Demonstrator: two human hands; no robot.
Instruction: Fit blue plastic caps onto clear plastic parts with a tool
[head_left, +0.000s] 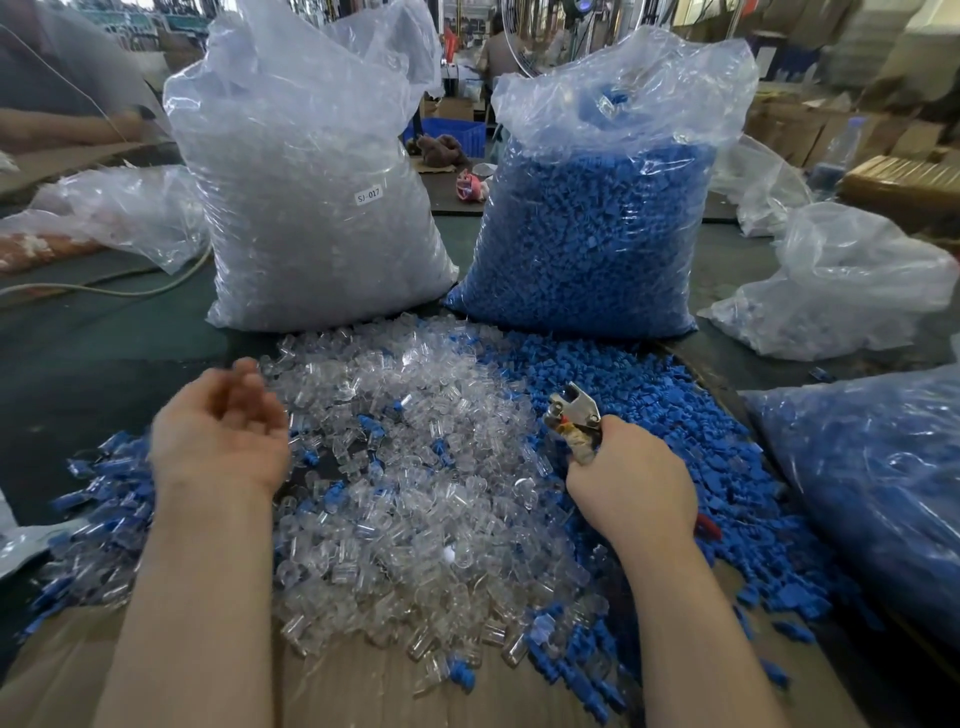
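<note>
Two bare forearms reach up from the bottom edge. The left hand (221, 423) hovers empty, fingers loosely curled; the right hand (631, 480) grips a metal plier-like tool (574, 415), its nose angled upper left over the centre heap of clear plastic parts (415, 467). Loose blue plastic caps (649, 410) lie right; two tall clear plastic sacks (311, 208) stand behind.

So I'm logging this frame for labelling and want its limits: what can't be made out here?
Head view, the only one:
- Left hand: motion-blurred fingers; whether it holds a part is unclear.
- Tool: handles hidden inside the right hand; nothing discernible in its tip.
- Bag of assembled pieces: cut off by the right edge.
- Label on the clear-parts bag: small, barely legible.
</note>
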